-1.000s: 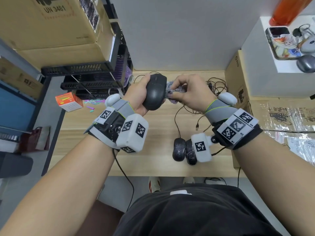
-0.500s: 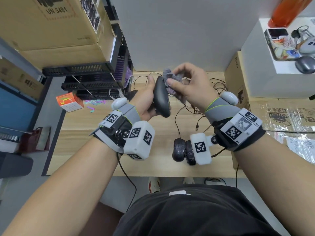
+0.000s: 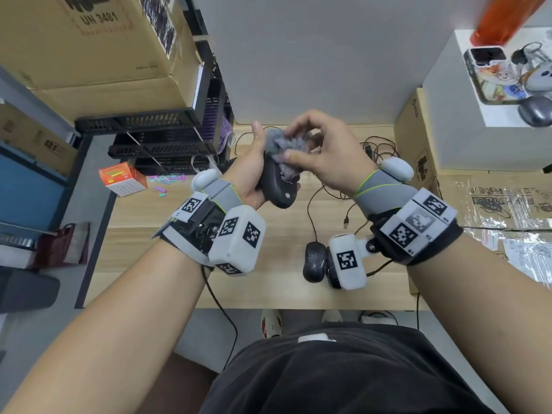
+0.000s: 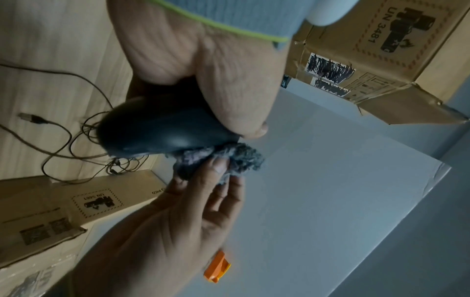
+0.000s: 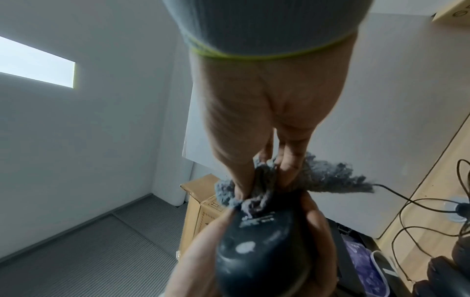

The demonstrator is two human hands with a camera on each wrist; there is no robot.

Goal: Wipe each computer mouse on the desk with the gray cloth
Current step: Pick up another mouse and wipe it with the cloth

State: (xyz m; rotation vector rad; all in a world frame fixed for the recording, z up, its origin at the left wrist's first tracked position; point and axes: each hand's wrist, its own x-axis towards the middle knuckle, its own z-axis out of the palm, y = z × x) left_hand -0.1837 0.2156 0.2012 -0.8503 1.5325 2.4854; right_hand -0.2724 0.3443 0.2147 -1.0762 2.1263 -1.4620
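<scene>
Gray cloth (image 3: 279, 149) against mouse (image 3: 279, 186) above wooden desk (image 3: 143, 234)

An office storeroom: wooden desk (image 3: 167, 234), stacked cardboard boxes (image 3: 98, 49), tangled cables (image 3: 379, 150).

Bare desk (image 3: 143, 234) left of the hands — right side crowded by cables (image 3: 373, 150) and two mice (image 3: 314, 261).
</scene>
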